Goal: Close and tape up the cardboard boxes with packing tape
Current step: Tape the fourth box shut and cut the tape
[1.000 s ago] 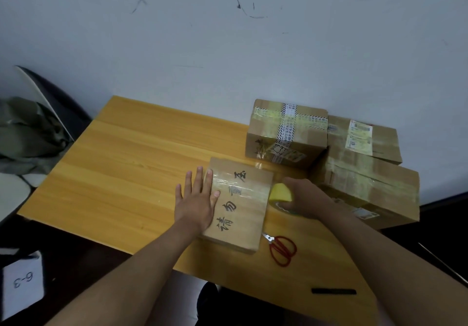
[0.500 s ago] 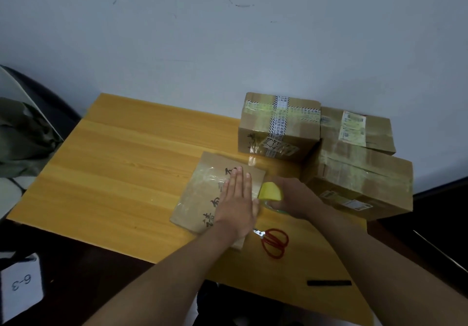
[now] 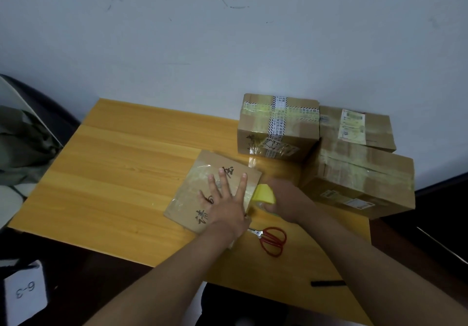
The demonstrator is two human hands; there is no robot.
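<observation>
A flat cardboard box (image 3: 192, 194) with black handwritten characters lies on the wooden table (image 3: 114, 173), a strip of clear tape running across its top. My left hand (image 3: 225, 201) presses flat on the box's right half, fingers straight and spread. Just off the box's right edge, my right hand (image 3: 286, 201) grips a roll of packing tape with a yellow core (image 3: 264, 194), held against the box's side.
Red-handled scissors (image 3: 272, 239) lie near the front edge. Three taped boxes stand at the back right: one with striped tape (image 3: 276, 125), one with a label (image 3: 354, 128), a larger one (image 3: 362, 178). A black pen (image 3: 328, 283) lies at the front right.
My left hand slid from the box's left edge across the taped top to its right half. The right hand with the tape roll stayed at the box's right side.
</observation>
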